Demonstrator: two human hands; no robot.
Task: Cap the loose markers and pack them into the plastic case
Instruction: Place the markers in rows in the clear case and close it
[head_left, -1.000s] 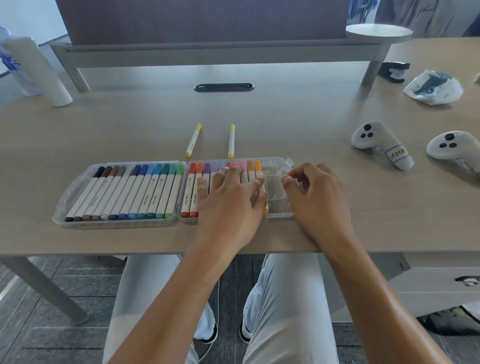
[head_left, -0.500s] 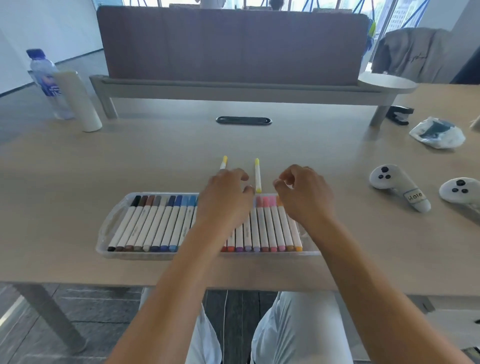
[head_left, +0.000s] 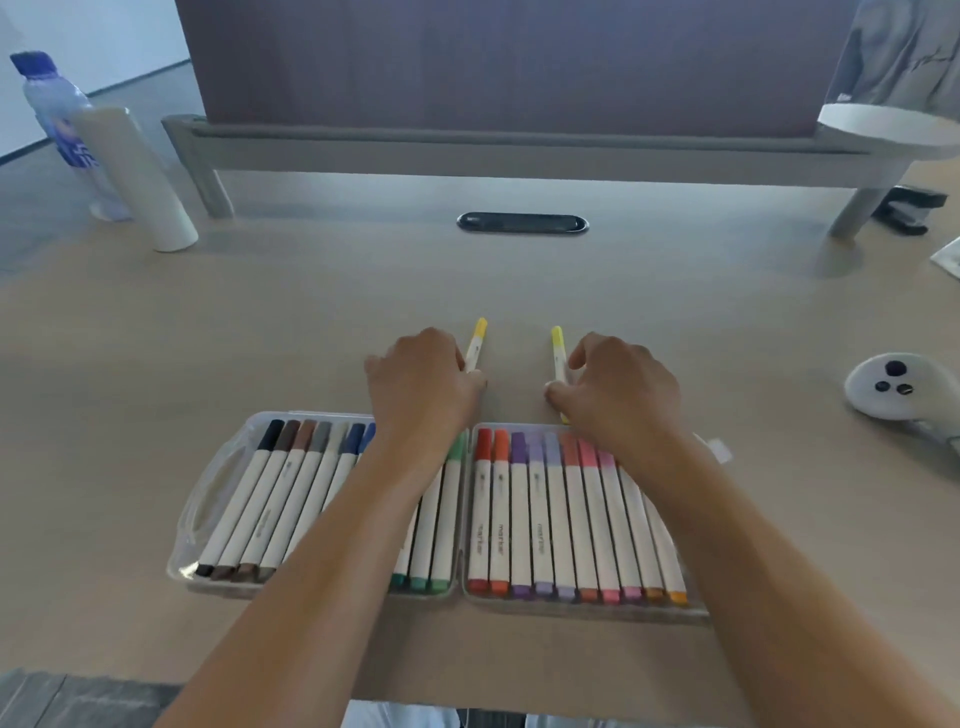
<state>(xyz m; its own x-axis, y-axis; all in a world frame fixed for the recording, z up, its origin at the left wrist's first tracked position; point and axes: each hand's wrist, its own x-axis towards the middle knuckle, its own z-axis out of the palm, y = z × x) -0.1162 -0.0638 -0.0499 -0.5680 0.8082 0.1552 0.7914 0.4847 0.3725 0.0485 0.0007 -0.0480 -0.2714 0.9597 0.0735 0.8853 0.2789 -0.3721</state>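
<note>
An open clear plastic case (head_left: 208, 499) lies at the near table edge, both halves filled with capped markers. Just beyond it lie two loose capped markers. The orange-yellow marker (head_left: 478, 343) sticks out from under the curled fingers of my left hand (head_left: 421, 384), which grips its lower part. The yellow marker (head_left: 558, 353) runs between the thumb and fingers of my right hand (head_left: 618, 384), which pinches its barrel. Both markers rest on the table. My forearms hide the middle of the left half and the far right slots.
A water bottle (head_left: 47, 104) and a white cylinder (head_left: 140, 182) stand at the far left. A grey divider rail (head_left: 519, 150) crosses the back, with a black cable slot (head_left: 522, 223) before it. A white controller (head_left: 893, 384) lies at the right.
Both hands left the case and reached forward onto the two loose yellow markers. The camera view moved closer and tilted.
</note>
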